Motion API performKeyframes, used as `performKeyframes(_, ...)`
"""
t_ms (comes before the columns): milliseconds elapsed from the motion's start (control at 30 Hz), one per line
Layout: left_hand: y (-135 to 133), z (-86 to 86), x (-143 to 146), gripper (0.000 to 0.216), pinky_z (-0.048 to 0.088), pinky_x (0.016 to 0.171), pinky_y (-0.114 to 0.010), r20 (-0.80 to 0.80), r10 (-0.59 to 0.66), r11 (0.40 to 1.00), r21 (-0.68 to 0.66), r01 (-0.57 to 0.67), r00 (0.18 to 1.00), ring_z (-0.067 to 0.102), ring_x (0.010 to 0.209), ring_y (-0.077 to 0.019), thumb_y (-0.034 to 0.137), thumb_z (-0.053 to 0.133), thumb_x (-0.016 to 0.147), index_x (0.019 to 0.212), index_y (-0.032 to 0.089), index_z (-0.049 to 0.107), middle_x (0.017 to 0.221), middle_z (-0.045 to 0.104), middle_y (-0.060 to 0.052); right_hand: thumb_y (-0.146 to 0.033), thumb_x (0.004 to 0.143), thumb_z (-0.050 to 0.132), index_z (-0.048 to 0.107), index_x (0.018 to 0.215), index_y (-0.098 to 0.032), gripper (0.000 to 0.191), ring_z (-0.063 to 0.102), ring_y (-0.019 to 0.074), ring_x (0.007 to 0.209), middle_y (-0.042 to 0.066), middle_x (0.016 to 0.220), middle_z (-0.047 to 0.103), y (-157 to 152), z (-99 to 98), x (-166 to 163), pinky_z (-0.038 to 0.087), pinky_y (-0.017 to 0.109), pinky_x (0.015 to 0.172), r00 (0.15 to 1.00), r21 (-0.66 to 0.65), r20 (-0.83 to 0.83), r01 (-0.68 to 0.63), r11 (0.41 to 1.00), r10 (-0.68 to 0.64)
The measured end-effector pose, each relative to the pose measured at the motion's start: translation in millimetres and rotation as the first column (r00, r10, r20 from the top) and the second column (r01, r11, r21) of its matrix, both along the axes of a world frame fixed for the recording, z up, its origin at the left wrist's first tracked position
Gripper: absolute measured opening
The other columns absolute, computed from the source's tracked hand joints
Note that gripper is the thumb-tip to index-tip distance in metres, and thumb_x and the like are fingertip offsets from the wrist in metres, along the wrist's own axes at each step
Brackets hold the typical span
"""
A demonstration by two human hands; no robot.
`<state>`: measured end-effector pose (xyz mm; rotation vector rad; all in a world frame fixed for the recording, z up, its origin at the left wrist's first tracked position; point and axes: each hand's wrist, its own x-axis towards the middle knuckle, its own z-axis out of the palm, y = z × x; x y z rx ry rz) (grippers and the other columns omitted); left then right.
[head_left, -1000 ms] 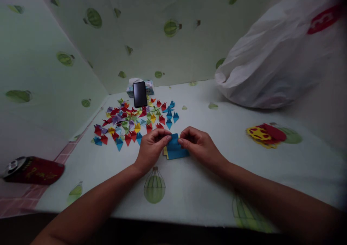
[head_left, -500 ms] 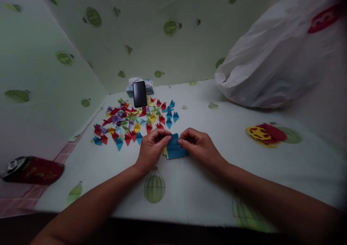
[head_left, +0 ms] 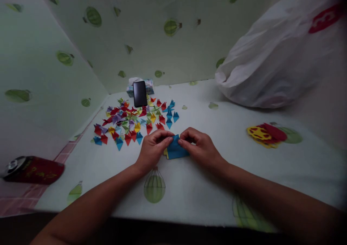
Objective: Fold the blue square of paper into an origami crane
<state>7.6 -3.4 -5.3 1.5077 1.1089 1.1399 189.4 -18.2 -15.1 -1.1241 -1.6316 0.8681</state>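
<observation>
At lower left a red can (head_left: 40,170) is seen; left of centre, tissue (head_left: 135,80) is held in a box (head_left: 130,91). By the left hand (head_left: 151,149), blue paper (head_left: 177,151) is pinched mid-frame, likewise by the right hand (head_left: 202,146). Upper right, the white bag's (head_left: 265,64) contents are obscured.

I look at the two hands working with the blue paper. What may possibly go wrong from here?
- The blue paper is pinched by both the left hand and right hand; uneven pressure might crease it crookedly.
- Small folded paper pieces lie close to the left hand, so a sideways move could scatter them.
- The phone seems propped against the tissue box; a bump might topple it.
</observation>
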Motion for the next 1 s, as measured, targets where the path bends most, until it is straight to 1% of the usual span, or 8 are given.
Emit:
performKeyframes(333, -0.2, -1.4, 0.2, 0.011, 0.05, 0.071, -0.026, 0.031, -0.009, 1.0, -0.029, 0.01, 0.999, 0.064, 0.076, -0.0148, 0.026, 0.077, 0.076, 0.084, 0.018, 0.076, 0.082, 0.073, -0.002, -0.026, 0.082, 0.06, 0.056, 0.07, -0.018, 0.015, 0.049, 0.0132, 0.066, 0.0, 0.069, 0.057, -0.2, -0.6, -1.2, 0.038, 0.027, 0.061, 0.998, -0.101, -0.064, -0.031, 0.994, 0.024)
performKeyframes(533, -0.2, 0.2, 1.3, 0.014, 0.049, 0.071, -0.025, 0.062, -0.011, 0.997, -0.08, 0.016, 0.998, 0.062, 0.075, -0.014, 0.027, 0.078, 0.075, 0.084, 0.017, 0.076, 0.081, 0.072, -0.002, -0.027, 0.082, 0.062, 0.055, 0.071, -0.018, 0.015, 0.048, 0.013, 0.066, -0.001, 0.069, 0.055, 0.6, -2.2, -1.5, 0.038, 0.028, 0.061, 0.994, -0.124, -0.103, -0.047, 0.991, 0.035)
performKeyframes(667, -0.1, 0.5, 1.9, 0.018, 0.049, 0.07, -0.025, 0.097, -0.023, 0.99, -0.134, 0.036, 0.995, 0.061, 0.075, -0.0136, 0.029, 0.079, 0.073, 0.084, 0.016, 0.076, 0.081, 0.071, -0.002, -0.028, 0.08, 0.065, 0.055, 0.08, -0.019, 0.013, 0.052, 0.0133, 0.066, -0.002, 0.071, 0.055, 1.3, -4.1, -2.9, 0.041, 0.028, 0.061, 0.972, -0.171, -0.23, -0.087, 0.982, 0.046)
performKeyframes(733, -0.1, 1.3, 1.9, 0.018, 0.049, 0.071, -0.025, 0.101, -0.043, 0.987, -0.149, 0.058, 0.994, 0.062, 0.075, -0.0138, 0.029, 0.079, 0.073, 0.084, 0.016, 0.076, 0.081, 0.071, -0.002, -0.028, 0.08, 0.066, 0.056, 0.089, -0.019, 0.016, 0.053, 0.0131, 0.064, -0.003, 0.069, 0.055, 1.3, -3.7, -3.6, 0.041, 0.027, 0.061, 0.957, -0.196, -0.286, -0.115, 0.974, 0.055)
performKeyframes(800, 0.1, 2.7, 1.5, 0.018, 0.048, 0.072, -0.026, 0.088, -0.073, 0.985, -0.153, 0.086, 0.993, 0.062, 0.075, -0.0141, 0.029, 0.079, 0.074, 0.084, 0.015, 0.076, 0.081, 0.071, -0.003, -0.029, 0.081, 0.066, 0.058, 0.096, -0.019, 0.02, 0.053, 0.0129, 0.063, -0.004, 0.067, 0.055, 1.2, -2.0, -3.6, 0.042, 0.027, 0.06, 0.951, -0.217, -0.301, -0.138, 0.966, 0.068)
performKeyframes(833, 0.2, 3.3, 1.2, 0.018, 0.048, 0.072, -0.026, 0.077, -0.088, 0.983, -0.154, 0.099, 0.993, 0.062, 0.075, -0.014, 0.029, 0.078, 0.074, 0.084, 0.015, 0.076, 0.081, 0.071, -0.003, -0.03, 0.081, 0.065, 0.06, 0.095, -0.018, 0.019, 0.053, 0.0128, 0.062, -0.004, 0.067, 0.056, 1.0, -0.9, -3.3, 0.042, 0.027, 0.06, 0.954, -0.226, -0.291, -0.147, 0.963, 0.078)
performKeyframes(900, 0.7, 4.2, 0.6, 0.017, 0.048, 0.072, -0.026, 0.063, -0.117, 0.979, -0.161, 0.126, 0.991, 0.061, 0.075, -0.0136, 0.029, 0.078, 0.075, 0.084, 0.014, 0.075, 0.08, 0.07, -0.003, -0.032, 0.081, 0.066, 0.062, 0.085, -0.017, 0.016, 0.053, 0.0124, 0.061, -0.002, 0.067, 0.057, 0.6, 1.5, -2.3, 0.041, 0.027, 0.058, 0.962, -0.24, -0.255, -0.156, 0.958, 0.093)
performKeyframes(1000, 1.8, 3.8, 0.1, 0.019, 0.047, 0.069, -0.025, 0.09, -0.142, 0.972, -0.174, 0.156, 0.986, 0.06, 0.072, -0.0121, 0.028, 0.078, 0.075, 0.087, 0.015, 0.073, 0.078, 0.068, -0.001, -0.033, 0.08, 0.066, 0.059, 0.073, -0.017, 0.019, 0.052, 0.0116, 0.06, -0.001, 0.067, 0.057, -0.2, 4.5, -0.5, 0.041, 0.026, 0.057, 0.967, -0.269, -0.235, -0.16, 0.95, 0.097)
